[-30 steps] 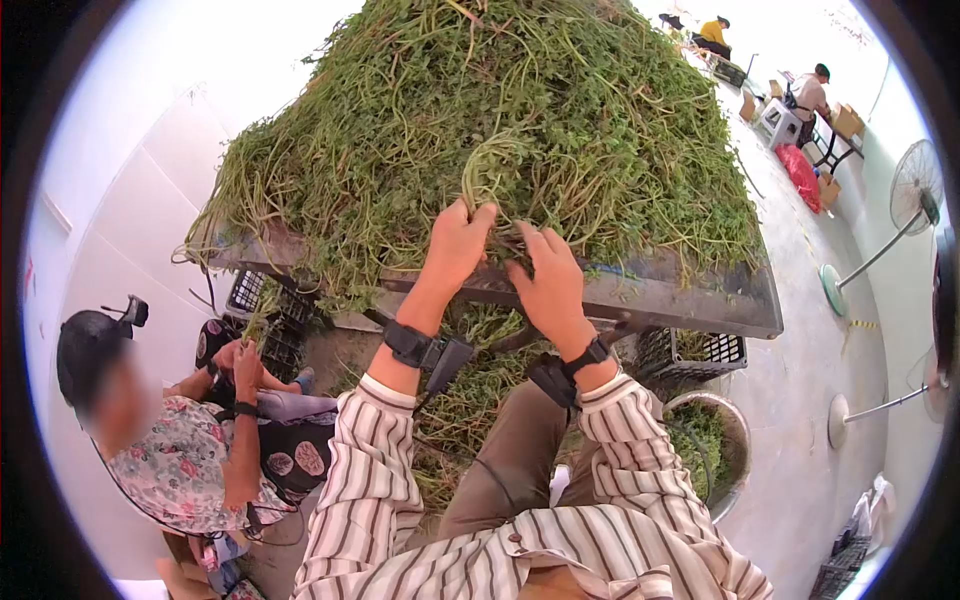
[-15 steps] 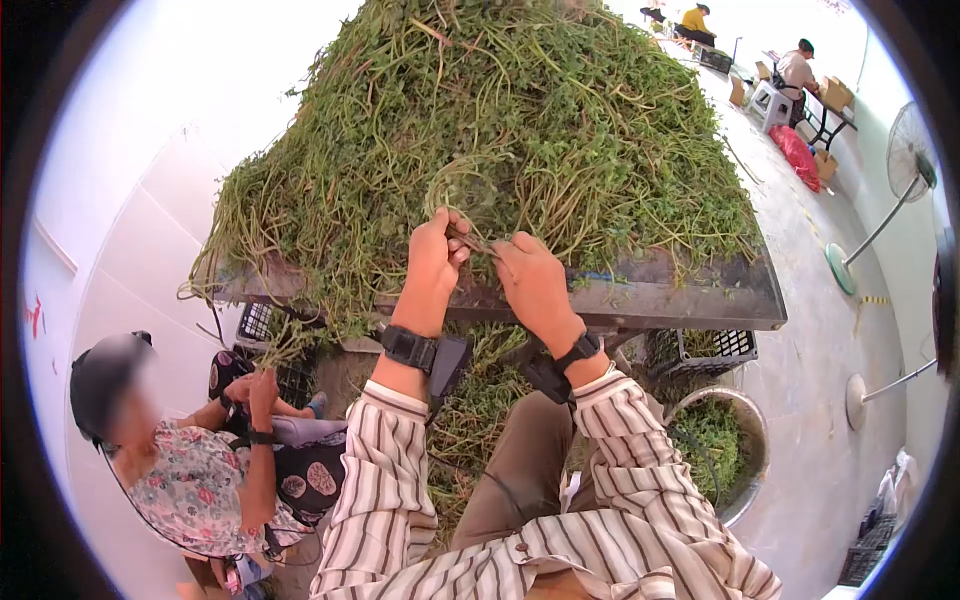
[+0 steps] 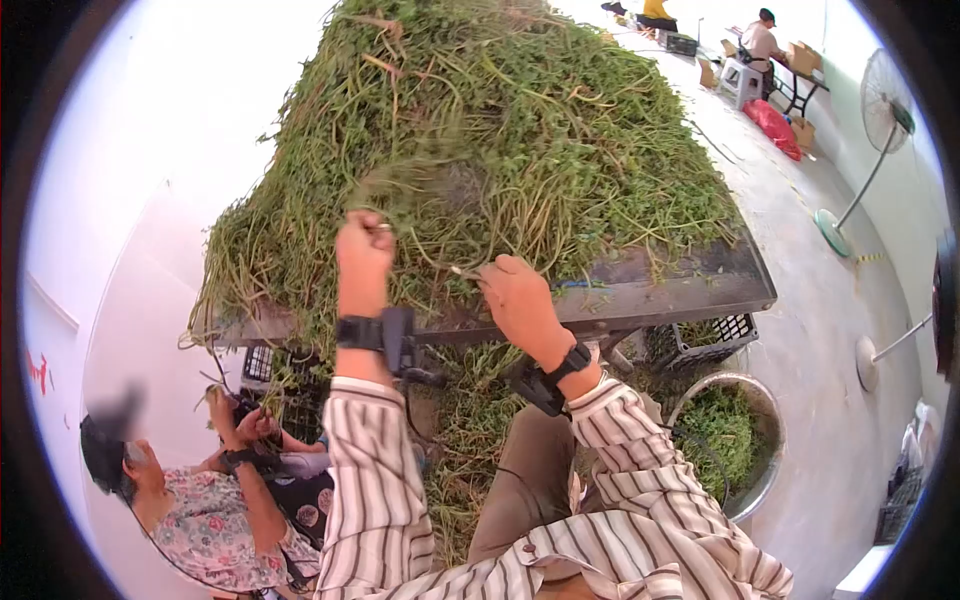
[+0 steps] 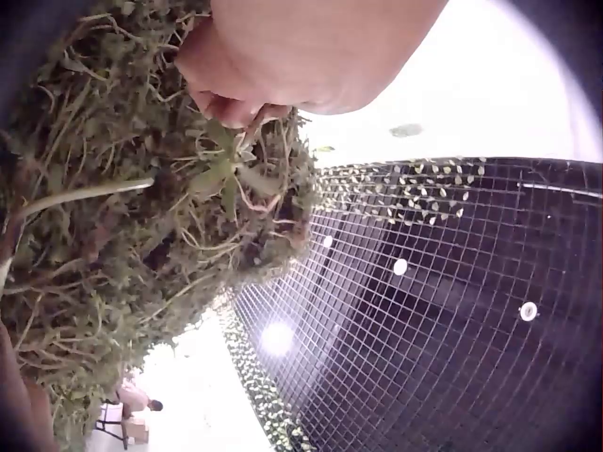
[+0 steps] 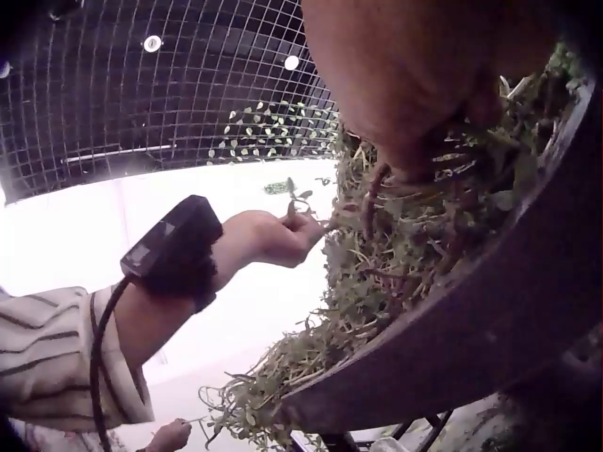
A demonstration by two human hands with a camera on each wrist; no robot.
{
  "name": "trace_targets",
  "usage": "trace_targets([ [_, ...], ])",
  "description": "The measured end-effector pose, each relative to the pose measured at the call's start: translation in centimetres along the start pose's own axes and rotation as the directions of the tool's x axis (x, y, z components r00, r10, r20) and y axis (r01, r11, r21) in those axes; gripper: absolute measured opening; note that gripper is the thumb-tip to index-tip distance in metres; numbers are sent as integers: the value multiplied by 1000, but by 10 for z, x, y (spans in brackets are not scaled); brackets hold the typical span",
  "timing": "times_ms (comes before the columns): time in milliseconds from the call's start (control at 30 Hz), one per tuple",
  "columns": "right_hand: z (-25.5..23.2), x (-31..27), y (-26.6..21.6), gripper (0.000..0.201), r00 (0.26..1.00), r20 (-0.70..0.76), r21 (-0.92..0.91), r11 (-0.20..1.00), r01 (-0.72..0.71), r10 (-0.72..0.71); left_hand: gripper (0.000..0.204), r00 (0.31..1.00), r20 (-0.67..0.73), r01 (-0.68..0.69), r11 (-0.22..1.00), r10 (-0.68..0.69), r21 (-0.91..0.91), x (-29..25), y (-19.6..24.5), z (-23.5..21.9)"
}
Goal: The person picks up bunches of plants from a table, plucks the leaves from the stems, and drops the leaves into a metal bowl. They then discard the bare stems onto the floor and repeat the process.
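A tall heap of leafy green stems point(image 3: 560, 130) covers the dark table point(image 3: 680, 290) before me. My left hand point(image 3: 362, 255) pinches a small leafy sprig point(image 4: 231, 174) over the near left of the heap; its top blurs in the head view. In the right wrist view the left hand point(image 5: 273, 237) shows curled fingers with leaves at the tips. My right hand point(image 3: 522, 305), near the table's front edge, holds a short stem point(image 4: 89, 193) whose pale end points toward the left hand. The hands are apart. The right hand's fingertips are mostly hidden in its wrist view.
A round tub point(image 3: 770, 420) with greens stands at my right, beside a black crate point(image 3: 715, 340) under the table edge. Loose stems point(image 3: 470, 450) lie below the table. Another person point(image 3: 200, 510) sits at the left handling stems. A fan point(image 3: 885, 110) stands at the right.
The hands first met at the front of the heap, fingers together on the stems. Since then my left hand has drawn away leftward with a sprig, leaving a short stem in my right hand.
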State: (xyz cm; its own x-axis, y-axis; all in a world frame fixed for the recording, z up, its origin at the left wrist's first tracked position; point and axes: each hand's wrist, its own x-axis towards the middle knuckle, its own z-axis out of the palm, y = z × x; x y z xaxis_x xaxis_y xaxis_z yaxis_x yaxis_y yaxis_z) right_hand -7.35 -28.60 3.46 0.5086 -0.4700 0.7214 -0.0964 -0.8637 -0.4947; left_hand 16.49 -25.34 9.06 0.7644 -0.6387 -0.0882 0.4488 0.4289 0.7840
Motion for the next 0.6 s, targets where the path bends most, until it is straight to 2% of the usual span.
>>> trace_targets([
  [100,0,1,4,8,1000,-5,-10,1000,10,-10,26,995,14,-101,993,100,66,-17,33,18],
  [133,0,1,3,12,1000,15,-25,1000,1,-1,26,994,2,-110,992,110,66,-19,38,18],
  [200,5,-1,3,14,1000,18,-4,1000,-9,9,25,990,97,-114,978,98,178,-20,48,14],
  [233,6,-2,3,16,999,14,2,1000,-30,30,25,990,89,-121,976,106,181,-28,51,15],
  [267,6,-3,3,24,994,91,-4,998,-62,62,24,987,118,-132,962,106,238,-37,53,14],
  [333,4,-4,1,28,987,138,33,995,-93,88,24,985,135,-144,931,104,335,-57,53,12],
  [400,-3,-4,-6,38,976,187,111,985,-133,111,24,984,137,-156,922,114,354,-73,46,6],
  [567,-11,4,-24,36,967,159,266,935,-235,198,23,976,185,-176,912,113,370,-118,20,-12],
  [600,-13,6,-27,36,954,197,347,895,-282,224,28,983,135,-166,902,122,398,-126,14,-15],
])
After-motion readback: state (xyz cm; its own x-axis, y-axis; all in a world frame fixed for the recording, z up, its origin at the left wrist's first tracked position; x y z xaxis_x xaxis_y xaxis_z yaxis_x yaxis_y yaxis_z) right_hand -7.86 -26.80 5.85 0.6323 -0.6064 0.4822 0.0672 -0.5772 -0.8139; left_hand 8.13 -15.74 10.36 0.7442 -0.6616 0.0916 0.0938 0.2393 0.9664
